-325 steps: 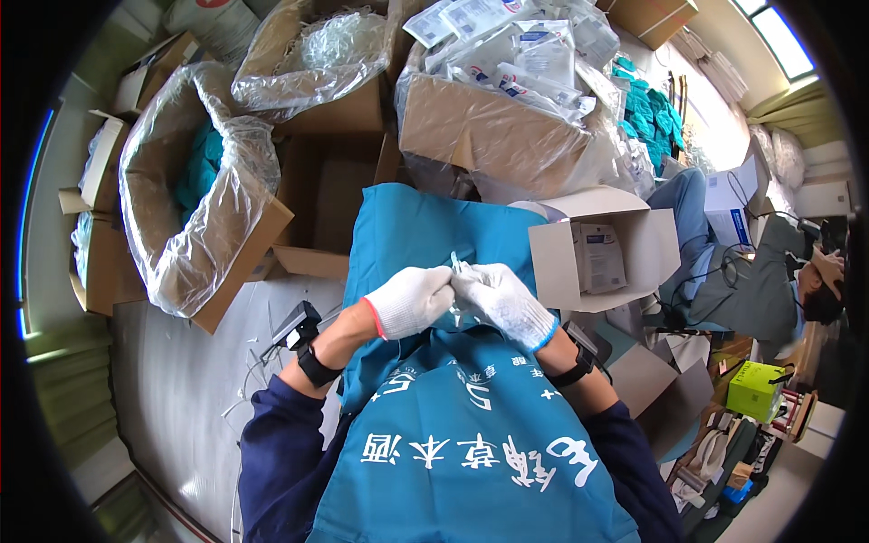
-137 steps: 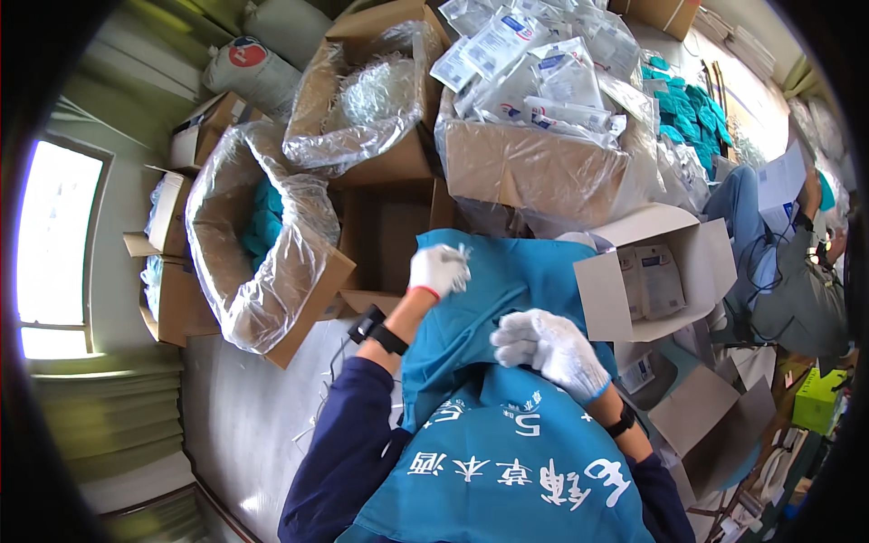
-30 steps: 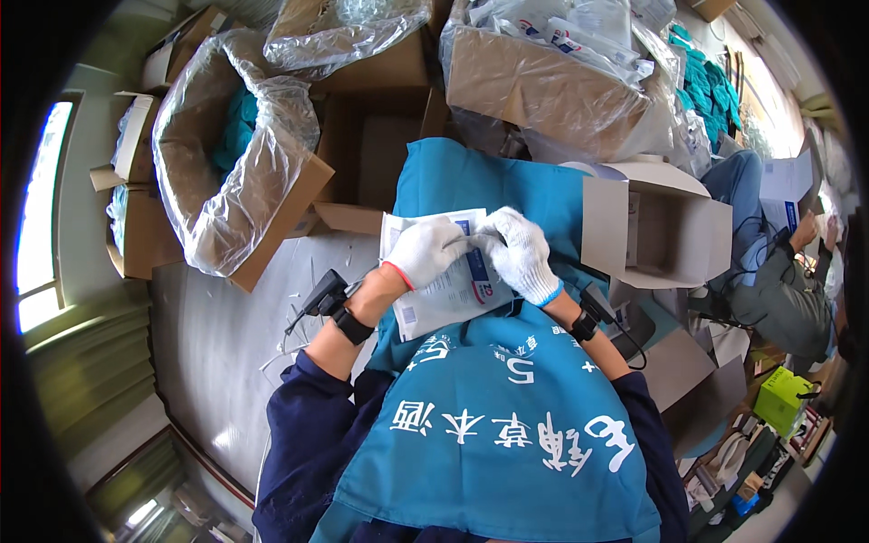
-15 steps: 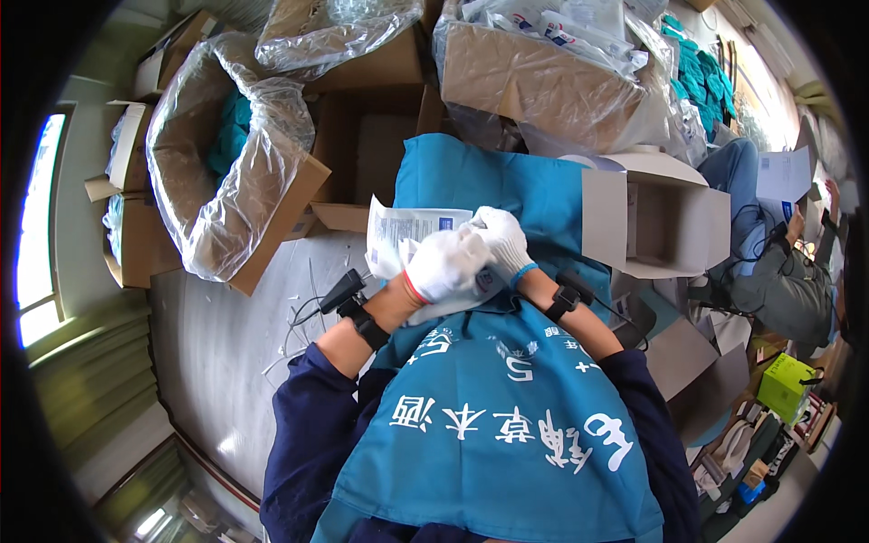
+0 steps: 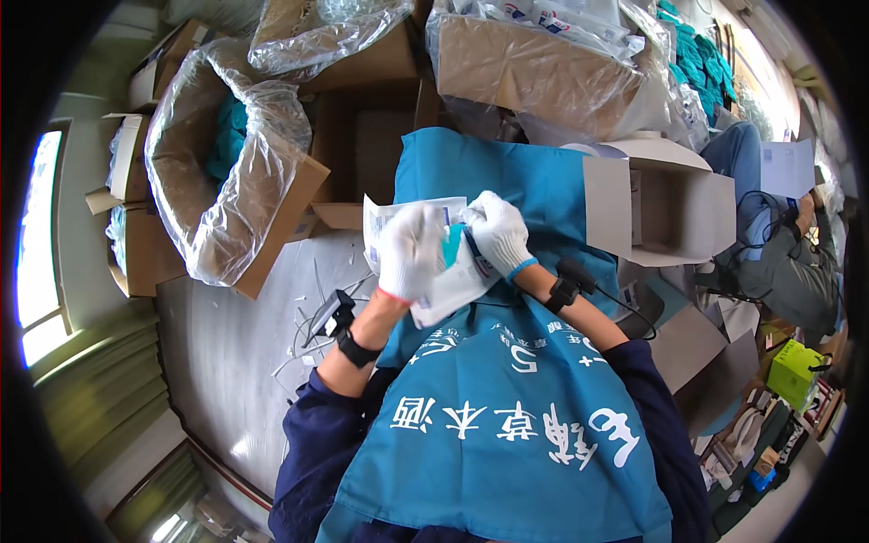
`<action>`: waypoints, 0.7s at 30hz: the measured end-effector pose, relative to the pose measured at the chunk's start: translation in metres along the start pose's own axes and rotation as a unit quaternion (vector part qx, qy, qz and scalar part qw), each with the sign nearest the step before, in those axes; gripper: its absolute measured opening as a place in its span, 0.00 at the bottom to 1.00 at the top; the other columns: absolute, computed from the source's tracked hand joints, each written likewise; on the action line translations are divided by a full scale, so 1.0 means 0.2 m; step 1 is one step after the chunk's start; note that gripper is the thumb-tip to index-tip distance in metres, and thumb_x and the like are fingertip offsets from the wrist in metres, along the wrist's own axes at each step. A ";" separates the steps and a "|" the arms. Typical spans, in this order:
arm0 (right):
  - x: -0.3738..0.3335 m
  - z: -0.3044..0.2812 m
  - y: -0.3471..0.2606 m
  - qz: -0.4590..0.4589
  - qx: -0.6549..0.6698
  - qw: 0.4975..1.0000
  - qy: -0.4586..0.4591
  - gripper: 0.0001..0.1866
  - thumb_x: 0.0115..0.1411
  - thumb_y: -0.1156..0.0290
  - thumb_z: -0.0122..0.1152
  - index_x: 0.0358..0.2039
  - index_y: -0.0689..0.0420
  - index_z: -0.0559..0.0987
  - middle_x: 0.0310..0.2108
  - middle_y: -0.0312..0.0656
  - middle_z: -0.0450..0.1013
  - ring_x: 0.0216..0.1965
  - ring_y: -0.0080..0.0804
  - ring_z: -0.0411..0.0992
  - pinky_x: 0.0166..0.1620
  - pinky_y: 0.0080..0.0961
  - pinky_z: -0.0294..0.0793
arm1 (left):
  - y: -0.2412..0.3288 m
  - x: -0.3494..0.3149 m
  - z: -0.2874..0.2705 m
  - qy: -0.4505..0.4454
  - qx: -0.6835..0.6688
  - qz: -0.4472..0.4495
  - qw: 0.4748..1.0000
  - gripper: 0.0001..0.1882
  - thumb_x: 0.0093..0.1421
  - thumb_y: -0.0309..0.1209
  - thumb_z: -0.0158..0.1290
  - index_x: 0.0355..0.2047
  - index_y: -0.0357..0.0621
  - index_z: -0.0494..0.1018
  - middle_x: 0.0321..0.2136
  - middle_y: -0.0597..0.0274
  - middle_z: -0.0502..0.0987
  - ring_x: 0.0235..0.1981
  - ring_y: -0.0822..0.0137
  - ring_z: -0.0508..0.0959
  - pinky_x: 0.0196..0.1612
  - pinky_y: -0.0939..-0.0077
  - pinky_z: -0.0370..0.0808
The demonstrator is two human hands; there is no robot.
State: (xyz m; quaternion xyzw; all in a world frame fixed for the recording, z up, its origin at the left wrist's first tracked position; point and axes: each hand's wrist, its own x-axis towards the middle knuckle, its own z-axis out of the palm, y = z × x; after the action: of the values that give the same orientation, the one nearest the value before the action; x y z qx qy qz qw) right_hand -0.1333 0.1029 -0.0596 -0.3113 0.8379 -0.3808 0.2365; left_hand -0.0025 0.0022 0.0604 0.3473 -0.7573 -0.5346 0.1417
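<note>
A white printed plastic packet (image 5: pixel 444 300) lies between my gloved hands over my lap, its top gaping, with a patch of teal material (image 5: pixel 453 244) showing inside. My left hand (image 5: pixel 407 252), in a white knit glove with a red cuff, is closed on the packet's left side and slightly smeared by motion. My right hand (image 5: pixel 499 233), gloved in white with a blue cuff, pinches the upper right edge, its fingertips folded in. A teal apron (image 5: pixel 507 443) with white lettering covers my front. Beyond the packet stretches more teal cloth (image 5: pixel 489 163).
An open grey-white carton (image 5: pixel 665 217) stands right of the cloth. To the left is a plastic-lined box (image 5: pixel 244 181) holding teal items. A large box of white packets (image 5: pixel 539 77) sits at the back. On the far right, another person (image 5: pixel 787 262) handles a white carton.
My hands have drawn apart, the left one moving leftward. The packet, closed over before, now gapes and shows teal material inside.
</note>
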 end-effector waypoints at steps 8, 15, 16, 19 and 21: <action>-0.02 -0.04 -0.12 -0.093 0.002 0.995 0.043 0.09 0.57 0.64 0.69 0.32 0.54 0.78 0.32 0.47 0.79 0.32 0.51 0.78 0.37 0.42 0.77 | -0.37 0.21 0.03 0.029 0.361 0.088 0.928 0.08 0.54 0.32 0.61 0.33 0.43 0.79 0.34 0.55 0.80 0.39 0.48 0.77 0.40 0.57 0.74; 0.04 -0.09 -0.14 0.008 0.109 0.987 -0.117 0.15 0.59 0.59 0.68 0.36 0.58 0.81 0.37 0.51 0.80 0.37 0.50 0.78 0.42 0.39 0.77 | -0.34 0.17 0.05 -0.023 0.256 0.186 0.948 0.04 0.54 0.25 0.55 0.31 0.43 0.77 0.33 0.54 0.76 0.37 0.48 0.76 0.41 0.58 0.74; 0.05 -0.11 -0.16 -0.008 0.098 0.983 -0.157 0.15 0.60 0.59 0.67 0.35 0.59 0.81 0.35 0.51 0.80 0.37 0.50 0.78 0.41 0.39 0.76 | -0.31 0.16 0.04 -0.037 0.211 0.163 0.963 0.04 0.55 0.24 0.54 0.31 0.43 0.77 0.34 0.54 0.76 0.38 0.48 0.76 0.42 0.58 0.74; 0.02 -0.14 -0.18 -0.135 0.073 0.986 -0.060 0.11 0.59 0.62 0.66 0.31 0.57 0.81 0.32 0.49 0.80 0.35 0.49 0.78 0.38 0.38 0.77 | -0.25 0.17 0.02 -0.053 0.175 0.124 0.975 0.04 0.54 0.25 0.56 0.31 0.43 0.77 0.32 0.51 0.77 0.34 0.47 0.77 0.39 0.62 0.75; 0.01 -0.15 -0.20 -0.184 0.106 0.977 -0.023 0.08 0.59 0.66 0.65 0.29 0.56 0.81 0.30 0.48 0.79 0.34 0.48 0.78 0.37 0.35 0.77 | -0.31 0.20 -0.02 -0.133 0.199 0.109 0.965 0.03 0.54 0.25 0.56 0.30 0.43 0.78 0.29 0.52 0.77 0.32 0.47 0.77 0.37 0.60 0.75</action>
State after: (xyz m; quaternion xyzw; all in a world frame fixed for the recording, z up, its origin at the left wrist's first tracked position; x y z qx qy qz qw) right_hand -0.1407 0.0963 -0.0106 -0.4420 0.7158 -0.4967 0.2136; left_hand -0.0050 -0.0402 -0.0010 0.2098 -0.8938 -0.3955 0.0251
